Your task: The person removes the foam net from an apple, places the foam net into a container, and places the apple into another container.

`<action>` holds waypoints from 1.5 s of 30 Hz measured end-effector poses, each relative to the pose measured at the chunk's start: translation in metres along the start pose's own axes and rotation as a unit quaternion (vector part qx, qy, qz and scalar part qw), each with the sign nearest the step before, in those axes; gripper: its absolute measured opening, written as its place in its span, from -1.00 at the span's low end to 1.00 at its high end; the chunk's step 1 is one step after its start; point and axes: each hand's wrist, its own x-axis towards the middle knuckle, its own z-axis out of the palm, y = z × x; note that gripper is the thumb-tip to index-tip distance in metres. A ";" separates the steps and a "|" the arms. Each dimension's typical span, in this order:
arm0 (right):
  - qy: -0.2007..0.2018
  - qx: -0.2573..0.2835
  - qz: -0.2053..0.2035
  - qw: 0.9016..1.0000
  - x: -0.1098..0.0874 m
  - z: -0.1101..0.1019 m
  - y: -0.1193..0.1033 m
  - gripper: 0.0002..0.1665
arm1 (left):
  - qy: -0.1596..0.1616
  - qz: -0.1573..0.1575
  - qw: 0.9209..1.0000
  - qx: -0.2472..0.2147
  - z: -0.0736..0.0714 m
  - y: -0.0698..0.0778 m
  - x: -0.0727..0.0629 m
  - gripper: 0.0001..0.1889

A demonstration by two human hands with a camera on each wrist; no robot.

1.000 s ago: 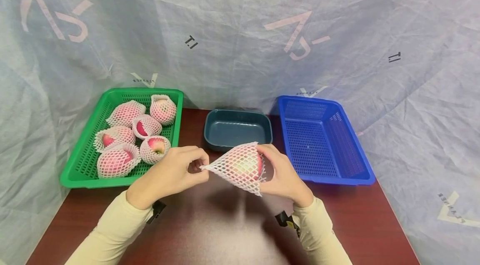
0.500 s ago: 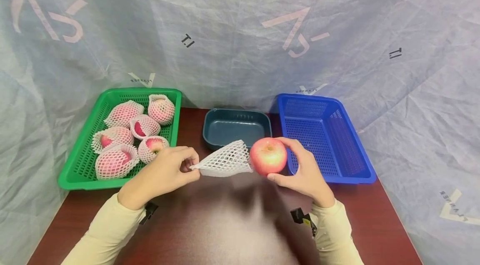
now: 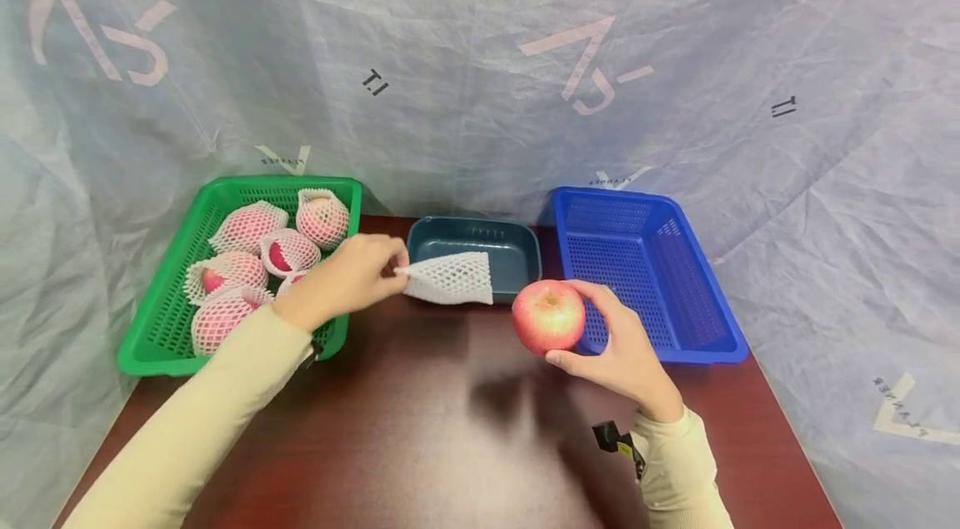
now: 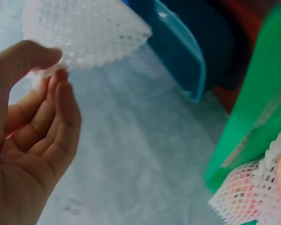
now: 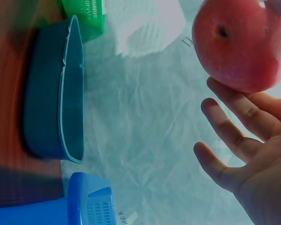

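Note:
Pinched by its gathered tip between thumb and fingers, a white foam fruit net (image 3: 453,277) hangs from my left hand (image 3: 352,277). In the head view the net overlaps the front of a dark teal dish (image 3: 525,262). My right hand (image 3: 618,346) grips a bare red apple (image 3: 549,317) between thumb and fingers, above the table and left of the blue basket. The right wrist view shows the apple (image 5: 239,42) from below, with the other fingers (image 5: 225,126) spread. In the left wrist view the net (image 4: 84,33) spreads out beyond the pinching fingertips.
At the left a green basket (image 3: 161,321) holds several apples in foam nets, partly hidden by my left forearm. A blue perforated basket (image 3: 712,308) stands at the right. The reddish-brown table (image 3: 420,421) meets a grey cloth backdrop (image 3: 465,96) behind the containers.
The apple has come out of the foam net. My right hand has moved right with the apple; my left hand has carried the net up and back to the dish.

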 end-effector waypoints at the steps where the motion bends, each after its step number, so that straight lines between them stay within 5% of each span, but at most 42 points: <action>1: -0.001 -0.002 0.003 1.000 -0.001 -0.001 0.000 -0.02 | -0.010 -0.006 1.000 0.003 0.002 -0.006 0.010 -0.89; 7: -0.003 -0.014 0.014 1.000 -0.008 -0.005 0.001 -0.02 | -0.069 -0.046 0.996 0.013 0.021 -0.036 0.062 -0.93; 12: 0.001 -0.020 0.018 1.000 -0.011 -0.010 0.002 -0.03 | -0.102 -0.059 0.993 0.029 0.044 -0.060 0.091 -0.93; 22: -0.010 -0.021 0.027 0.999 -0.016 -0.013 0.002 -0.05 | -0.165 -0.119 0.975 0.090 0.074 -0.084 0.098 -0.85; 30: -0.011 -0.018 0.038 0.999 -0.016 -0.015 0.004 -0.06 | -0.169 -0.114 0.972 0.115 0.064 -0.073 0.103 -0.64; 34: -0.011 -0.020 0.039 0.999 -0.015 -0.016 0.003 -0.05 | -0.149 -0.087 0.980 0.103 0.048 -0.051 0.088 -0.64; 37: -0.006 -0.025 0.039 0.999 -0.015 -0.016 0.003 -0.03 | -0.117 -0.049 0.987 0.099 0.037 -0.022 0.067 -0.74; 45: -0.007 -0.036 0.043 0.998 -0.016 -0.014 0.003 0.00 | -0.021 -0.008 0.996 0.088 0.027 0.041 -0.017 -0.73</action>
